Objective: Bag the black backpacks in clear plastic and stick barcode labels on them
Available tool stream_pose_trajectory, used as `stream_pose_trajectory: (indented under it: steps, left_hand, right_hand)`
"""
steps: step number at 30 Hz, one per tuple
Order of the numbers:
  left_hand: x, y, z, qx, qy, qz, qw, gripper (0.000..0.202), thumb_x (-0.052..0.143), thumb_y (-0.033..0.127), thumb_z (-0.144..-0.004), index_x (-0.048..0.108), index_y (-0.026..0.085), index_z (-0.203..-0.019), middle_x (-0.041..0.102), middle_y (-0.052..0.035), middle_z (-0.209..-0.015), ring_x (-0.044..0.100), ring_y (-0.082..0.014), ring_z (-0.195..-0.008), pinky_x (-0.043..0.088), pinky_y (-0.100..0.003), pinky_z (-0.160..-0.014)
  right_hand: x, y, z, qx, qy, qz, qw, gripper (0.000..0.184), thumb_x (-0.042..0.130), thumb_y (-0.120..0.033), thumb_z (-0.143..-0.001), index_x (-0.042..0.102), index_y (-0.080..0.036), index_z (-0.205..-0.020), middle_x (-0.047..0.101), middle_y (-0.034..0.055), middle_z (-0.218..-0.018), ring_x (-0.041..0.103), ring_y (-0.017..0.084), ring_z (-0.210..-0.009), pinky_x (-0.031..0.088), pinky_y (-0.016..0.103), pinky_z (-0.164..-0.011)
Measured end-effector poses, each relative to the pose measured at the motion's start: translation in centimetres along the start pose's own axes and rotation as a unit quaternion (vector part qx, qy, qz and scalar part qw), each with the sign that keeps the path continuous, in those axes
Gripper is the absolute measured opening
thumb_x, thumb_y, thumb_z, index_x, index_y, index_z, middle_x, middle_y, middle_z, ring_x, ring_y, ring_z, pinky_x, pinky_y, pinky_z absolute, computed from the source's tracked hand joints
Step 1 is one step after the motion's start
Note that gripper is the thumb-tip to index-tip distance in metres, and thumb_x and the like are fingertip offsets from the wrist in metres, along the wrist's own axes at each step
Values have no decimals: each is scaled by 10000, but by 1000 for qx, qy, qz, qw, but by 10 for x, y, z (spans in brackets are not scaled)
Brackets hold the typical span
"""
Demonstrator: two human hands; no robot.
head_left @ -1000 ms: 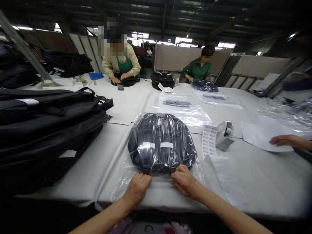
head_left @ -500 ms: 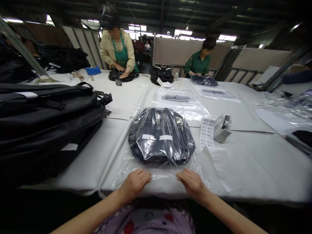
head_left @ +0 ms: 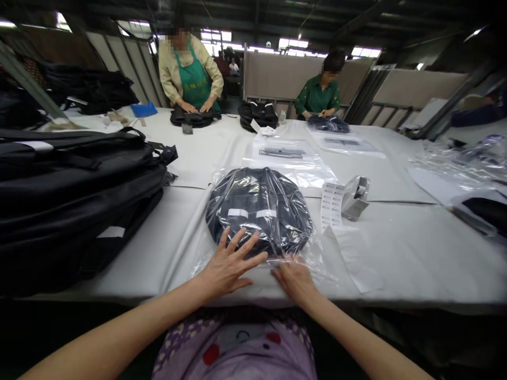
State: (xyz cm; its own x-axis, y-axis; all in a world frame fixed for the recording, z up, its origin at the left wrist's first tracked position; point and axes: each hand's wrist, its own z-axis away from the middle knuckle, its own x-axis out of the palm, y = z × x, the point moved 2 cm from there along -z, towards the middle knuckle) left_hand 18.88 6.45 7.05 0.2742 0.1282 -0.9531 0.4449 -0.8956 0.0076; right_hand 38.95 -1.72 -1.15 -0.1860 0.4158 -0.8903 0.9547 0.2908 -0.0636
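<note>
A dark backpack (head_left: 257,208) lies inside a clear plastic bag (head_left: 312,253) on the white table (head_left: 415,253) right in front of me. My left hand (head_left: 227,264) is open, its fingers spread flat on the near end of the bagged backpack. My right hand (head_left: 293,277) rests beside it on the bag's open near edge, fingers curled down against the plastic; whether they pinch it I cannot make out.
A stack of black bags (head_left: 75,195) fills the table's left side. A label sheet (head_left: 331,205) and a tape dispenser (head_left: 356,196) lie right of the backpack. Empty plastic bags (head_left: 289,155) lie beyond. Two people (head_left: 190,74) work on dark bags at the far edge.
My left hand has opened and slid forward onto the backpack. My right hand has moved a little left along the bag's edge. The view has tilted slightly.
</note>
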Motion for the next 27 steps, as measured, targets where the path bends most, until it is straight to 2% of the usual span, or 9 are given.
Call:
stream_pose_trajectory:
  steps: [3, 7, 10, 13, 17, 20, 22, 24, 27]
  left_hand:
    - [33, -11, -12, 7, -30, -51, 998, 516, 548, 203, -853, 401, 419, -1298, 305, -71, -1443, 286, -366, -1265, 195, -646, -966]
    - [47, -39, -33, 40, -69, -57, 995, 616, 452, 88, -851, 307, 403, -1360, 325, -75, -1432, 350, -349, -1216, 263, -627, -936]
    - [42, -55, -41, 33, -91, -57, 994, 689, 440, 30, -817, 264, 385, -1382, 305, -65, -1445, 347, -329, -1222, 260, -610, -957]
    - [31, -53, -32, 27, -88, -46, 995, 672, 499, 50, -805, 315, 396, -1351, 276, -70, -1455, 290, -341, -1269, 234, -623, -972]
    - [5, -23, 26, 55, 55, 29, 997, 493, 637, 340, -801, 447, 288, -1253, 357, -109, -1407, 347, -302, -1234, 215, -582, -1023]
    - [-6, -14, 88, 43, 120, 14, 992, 450, 678, 379, -767, 509, 244, -1161, 530, -95, -1261, 469, -252, -1096, 267, -521, -1026]
    - [-2, -24, 117, -31, 107, -54, 992, 464, 701, 356, -745, 523, 260, -1163, 440, -128, -1354, 436, -322, -1156, 257, -590, -1002]
    - [5, -41, 129, -100, 116, -116, 981, 474, 702, 322, -746, 522, 274, -1182, 312, -151, -1435, 380, -390, -1219, 279, -632, -964]
    - [13, -64, 125, -106, 139, -106, 979, 394, 594, 234, -837, 501, 226, -1221, 410, -162, -1372, 510, -302, -1139, 442, -450, -911]
  right_hand:
    - [20, 3, -30, 20, 5, 14, 1000, 232, 445, -234, -904, 635, -142, -810, 636, 103, -731, 560, 200, -664, 430, 315, -611]
    - [9, -5, -46, -34, 7, -7, 999, 283, 372, -159, -925, 624, -153, -797, 592, 57, -647, 522, 164, -621, 402, 292, -613]
    - [-8, -10, -20, -107, 16, -24, 994, 292, 354, -128, -921, 612, -141, -785, 565, 59, -620, 502, 172, -624, 392, 308, -610]
    - [-23, -7, 24, -167, 48, -51, 984, 298, 307, -54, -901, 598, -87, -954, 634, 118, -785, 536, 184, -709, 421, 316, -642]
    - [-45, 7, 68, -169, 41, -84, 981, 259, 407, -81, -882, 565, -126, -1082, 653, 95, -844, 561, 181, -739, 444, 325, -682]
    - [-68, 21, 80, -66, 124, -40, 989, 333, 628, -206, -797, 542, -168, -1116, 622, 73, -800, 561, 202, -727, 447, 369, -717]
    - [-77, 33, 76, 76, 184, 24, 980, 590, 726, -378, -699, 496, -125, -1180, 608, 156, -938, 567, 298, -883, 443, 456, -785]
    - [-75, 44, 65, 173, 175, 74, 966, 780, 691, -521, -682, 440, -51, -1252, 557, 253, -1117, 546, 376, -999, 444, 506, -812]
    - [-63, 62, 52, 183, 125, 84, 972, 475, 523, -410, -858, 545, -79, -1199, 666, 184, -997, 655, 264, -776, 510, 372, -692]
